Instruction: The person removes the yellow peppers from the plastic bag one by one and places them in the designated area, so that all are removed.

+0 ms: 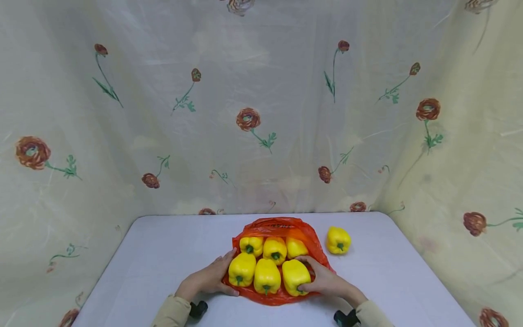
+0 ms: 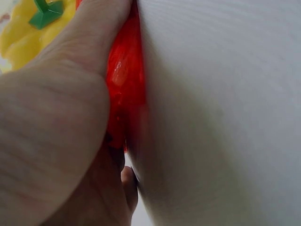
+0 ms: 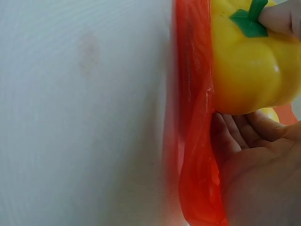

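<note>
Six yellow bell peppers lie in two rows at a red plastic bag (image 1: 279, 298): the back row is partly under its upper layer, the front row on its lower layer. My right hand (image 1: 324, 279) grips the front right pepper (image 1: 295, 274); in the right wrist view its thumb (image 3: 282, 19) presses beside the green stem. Spread along the bag's left side, my left hand (image 1: 212, 274) touches the red plastic beside the front left pepper (image 1: 241, 269). Its fingers are largely hidden in the left wrist view.
One more yellow bell pepper (image 1: 338, 240) stands on the white table (image 1: 171, 247), to the right of the bag. Flower-patterned curtains (image 1: 286, 136) hang behind the table and on both sides. Dark camera mounts (image 1: 199, 309) sit at both wrists.
</note>
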The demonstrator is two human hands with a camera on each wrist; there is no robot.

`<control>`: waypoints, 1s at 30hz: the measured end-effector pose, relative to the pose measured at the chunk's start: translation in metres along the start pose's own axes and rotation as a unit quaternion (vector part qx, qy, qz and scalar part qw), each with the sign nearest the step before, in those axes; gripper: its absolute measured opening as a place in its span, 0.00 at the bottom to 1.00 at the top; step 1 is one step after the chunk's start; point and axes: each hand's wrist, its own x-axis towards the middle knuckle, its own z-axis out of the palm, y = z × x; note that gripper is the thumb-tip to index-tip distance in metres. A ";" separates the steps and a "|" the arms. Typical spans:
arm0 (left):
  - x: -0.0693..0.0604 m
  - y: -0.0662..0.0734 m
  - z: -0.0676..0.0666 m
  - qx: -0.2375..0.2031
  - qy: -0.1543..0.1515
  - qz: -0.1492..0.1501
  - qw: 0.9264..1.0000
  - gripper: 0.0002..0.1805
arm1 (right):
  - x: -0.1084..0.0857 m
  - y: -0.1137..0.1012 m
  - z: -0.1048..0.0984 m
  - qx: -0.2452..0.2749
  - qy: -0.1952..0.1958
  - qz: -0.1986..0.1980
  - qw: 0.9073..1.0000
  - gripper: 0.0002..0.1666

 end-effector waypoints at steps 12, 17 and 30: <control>0.000 0.002 0.000 0.000 -0.001 -0.003 1.000 0.66 | 0.001 -0.003 0.005 0.020 0.018 0.000 1.000 0.44; -0.001 0.003 -0.001 0.001 -0.003 -0.005 1.000 0.66 | -0.001 -0.008 0.007 0.025 0.026 -0.004 0.999 0.44; 0.003 -0.001 0.002 0.005 -0.002 -0.003 1.000 0.66 | -0.002 -0.015 0.006 0.016 0.036 -0.017 0.999 0.45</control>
